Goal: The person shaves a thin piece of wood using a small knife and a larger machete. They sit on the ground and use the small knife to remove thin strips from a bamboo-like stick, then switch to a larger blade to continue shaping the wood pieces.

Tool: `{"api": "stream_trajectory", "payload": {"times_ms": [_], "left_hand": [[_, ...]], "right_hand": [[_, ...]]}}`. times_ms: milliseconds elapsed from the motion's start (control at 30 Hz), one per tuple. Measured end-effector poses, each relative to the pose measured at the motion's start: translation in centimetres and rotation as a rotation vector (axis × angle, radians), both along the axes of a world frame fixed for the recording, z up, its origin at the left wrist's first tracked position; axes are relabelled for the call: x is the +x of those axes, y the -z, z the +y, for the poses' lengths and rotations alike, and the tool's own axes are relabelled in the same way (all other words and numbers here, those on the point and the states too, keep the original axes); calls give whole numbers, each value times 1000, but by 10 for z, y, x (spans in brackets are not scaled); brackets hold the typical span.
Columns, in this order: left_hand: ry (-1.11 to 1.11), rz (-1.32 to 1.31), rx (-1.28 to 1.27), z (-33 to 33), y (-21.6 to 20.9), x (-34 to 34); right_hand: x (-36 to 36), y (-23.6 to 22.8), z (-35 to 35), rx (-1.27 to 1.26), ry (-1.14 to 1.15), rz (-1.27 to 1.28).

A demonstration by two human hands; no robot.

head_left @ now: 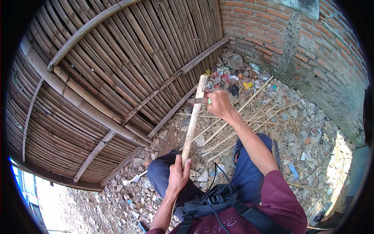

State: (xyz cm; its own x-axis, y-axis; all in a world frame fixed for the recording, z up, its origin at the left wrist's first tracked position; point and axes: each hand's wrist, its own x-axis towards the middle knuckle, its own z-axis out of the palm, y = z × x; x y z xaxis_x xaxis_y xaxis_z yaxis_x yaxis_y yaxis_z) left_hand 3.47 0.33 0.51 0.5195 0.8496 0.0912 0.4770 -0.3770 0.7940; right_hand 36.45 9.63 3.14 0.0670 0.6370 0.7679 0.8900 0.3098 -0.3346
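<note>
A pale strip of wood or bamboo [191,126] stands tilted in front of me, its top end pointing away. My left hand [179,174] is wrapped round its lower part, near my left knee. Close to the top end, my right hand [219,103] grips the green handle of a knife [197,100]. The blade lies across the strip and touches it or nearly so. Most of the handle is hidden inside my fingers.
A bamboo-slat wall [128,50] rises on the left, a brick wall [269,35] at the far right. Stony ground [307,136] surrounds my bent legs. Thin bamboo strips [230,124] lie beyond my knees, with litter [237,76] in the far corner. Black straps and cables [212,197] hang at my waist.
</note>
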Motion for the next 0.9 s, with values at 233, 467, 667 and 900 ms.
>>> {"api": "stream_trajectory", "payload": {"times_ms": [233, 467, 667, 900], "left_hand": [[-40, 42, -56, -16, -13, -1], [128, 84, 40, -50, -16, -33], [14, -37, -392, -8, -24, -38], [170, -376, -827, 10, -15, -38]], "right_hand": [[-3, 6, 9, -109, 93, -53], [107, 24, 26, -161, 673, 270], [57, 13, 21, -230, 351, 410], [-25, -1, 1, -74, -22, 102]]}}
